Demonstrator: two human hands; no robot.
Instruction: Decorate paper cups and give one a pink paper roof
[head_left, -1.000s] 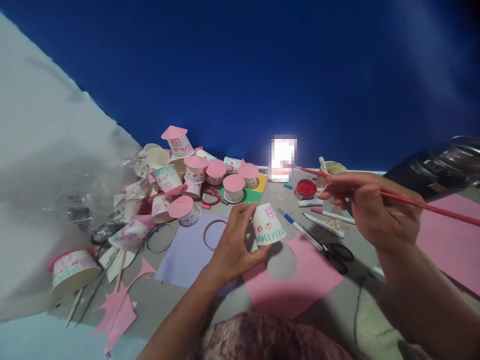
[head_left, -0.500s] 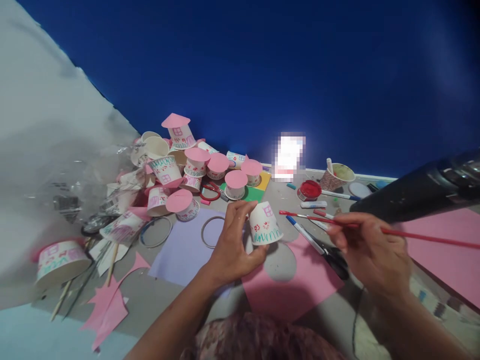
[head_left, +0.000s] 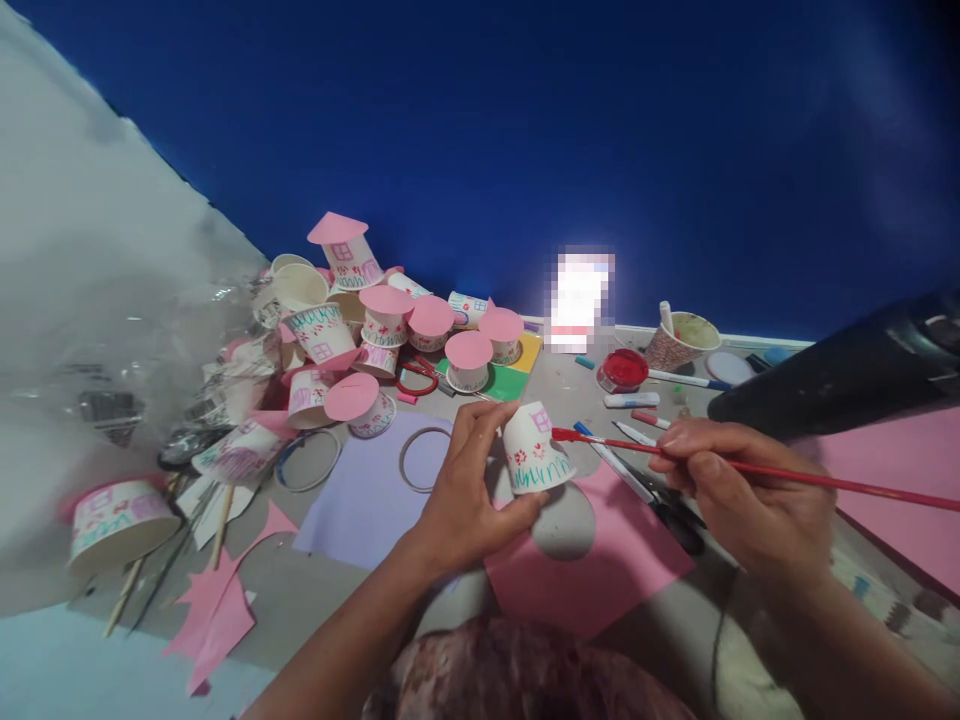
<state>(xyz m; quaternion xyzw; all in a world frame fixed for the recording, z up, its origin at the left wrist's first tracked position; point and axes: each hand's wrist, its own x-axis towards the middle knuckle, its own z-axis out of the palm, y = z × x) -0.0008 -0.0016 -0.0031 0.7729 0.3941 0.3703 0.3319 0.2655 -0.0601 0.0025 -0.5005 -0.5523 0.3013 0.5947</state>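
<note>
My left hand (head_left: pixel 469 485) grips a white paper cup (head_left: pixel 534 455), turned upside down and slightly tilted. The cup bears a purple window, red flowers and green grass strokes. Closed around a red paintbrush (head_left: pixel 630 443) is my right hand (head_left: pixel 739 490). The brush's red-wet tip is at the right side of the cup, close to the window; whether it touches I cannot tell. Beneath the cup lies a pink paper sheet (head_left: pixel 600 590) with a round hole cut in it. An open jar of red paint (head_left: pixel 622 370) stands behind the brush.
Several decorated cups with pink paper roofs (head_left: pixel 352 400) are heaped at the left. Tape rings (head_left: pixel 307 488) lie by a lilac sheet (head_left: pixel 345 510). Markers (head_left: pixel 631 400), scissors (head_left: pixel 686 530) and a patterned cup (head_left: pixel 660 350) sit at right, near a black cylinder (head_left: pixel 832 375). A lit phone (head_left: pixel 581 300) leans behind.
The brush in my right hand has moved left and slightly down, its tip now at the cup's side. My left hand still holds the cup in nearly the same place.
</note>
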